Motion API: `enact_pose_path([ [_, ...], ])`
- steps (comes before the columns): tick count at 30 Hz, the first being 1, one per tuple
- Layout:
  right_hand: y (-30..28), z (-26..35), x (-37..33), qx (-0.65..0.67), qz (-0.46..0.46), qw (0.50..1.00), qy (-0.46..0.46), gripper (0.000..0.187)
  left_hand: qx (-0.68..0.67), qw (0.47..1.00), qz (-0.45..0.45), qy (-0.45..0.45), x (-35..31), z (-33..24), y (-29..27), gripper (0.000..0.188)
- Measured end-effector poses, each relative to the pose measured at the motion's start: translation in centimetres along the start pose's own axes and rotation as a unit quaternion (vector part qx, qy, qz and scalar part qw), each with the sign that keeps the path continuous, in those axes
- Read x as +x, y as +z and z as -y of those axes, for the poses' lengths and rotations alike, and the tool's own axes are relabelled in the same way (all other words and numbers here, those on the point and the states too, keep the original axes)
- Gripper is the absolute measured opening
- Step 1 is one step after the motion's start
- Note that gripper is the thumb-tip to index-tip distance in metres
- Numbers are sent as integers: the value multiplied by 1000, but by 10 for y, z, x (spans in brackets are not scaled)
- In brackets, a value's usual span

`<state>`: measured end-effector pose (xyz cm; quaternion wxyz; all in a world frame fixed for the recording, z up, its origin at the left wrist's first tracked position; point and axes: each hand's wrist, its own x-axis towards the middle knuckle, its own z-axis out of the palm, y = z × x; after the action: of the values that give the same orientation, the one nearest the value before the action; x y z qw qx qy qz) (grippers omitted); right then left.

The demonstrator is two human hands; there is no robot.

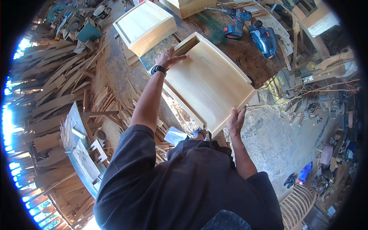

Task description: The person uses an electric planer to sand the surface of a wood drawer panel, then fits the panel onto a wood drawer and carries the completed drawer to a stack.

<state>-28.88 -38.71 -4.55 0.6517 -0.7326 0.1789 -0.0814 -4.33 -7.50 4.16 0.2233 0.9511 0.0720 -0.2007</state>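
We work on the shallow rectangular tray of pale unfinished wood [209,82], which lies tilted at the centre of the view, its far end on the dark, worn workbench [245,53] and its near corner toward our body. We judge it stiff and moderately light: thin panel bottom, low glued walls. The bare sanded wood gives fair grip, but the thin walls and corner joints are the weak points, so we take hold along the rails, not the panel.

The left hand [168,58] rests spread, palm down, fingers wide, on the tray's corner at 10 o'clock. The right hand [235,120] closes around the near rim at 5 o'clock, thumb over the edge. A dark wristwatch [158,69] sits on the left wrist.

At 11 o'clock from the tray stands a second pale wooden box [145,27], of similar build. At 1 o'clock lies a blue and black cordless drill [235,21], and beside it, at 2 o'clock, a blue electric planer [264,40]. At 9 o'clock, heaps of wooden offcuts and slats [57,88] cover the floor. At 4 o'clock, tangled cables [306,96] lie across the ground.
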Motion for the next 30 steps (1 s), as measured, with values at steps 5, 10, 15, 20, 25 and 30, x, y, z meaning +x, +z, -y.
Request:
enact_pose_path([
  [5,17,9,-10,-24,-42,996,69,72,-35,999,-25,-13,14,14,12,115],
  [10,58,14,7,-43,-46,998,18,75,-58,998,-32,16,36,42,26,127],
  [15,47,11,10,-34,-12,999,36,79,-98,994,14,37,40,37,24,129],
  [20,38,8,15,-47,34,998,-18,87,-61,997,-42,32,58,62,31,111],
  [25,24,3,22,22,99,995,-17,91,-50,999,5,0,70,57,25,77],
  [30,19,11,24,-35,127,991,-23,90,-39,999,13,-2,62,61,20,76],
])
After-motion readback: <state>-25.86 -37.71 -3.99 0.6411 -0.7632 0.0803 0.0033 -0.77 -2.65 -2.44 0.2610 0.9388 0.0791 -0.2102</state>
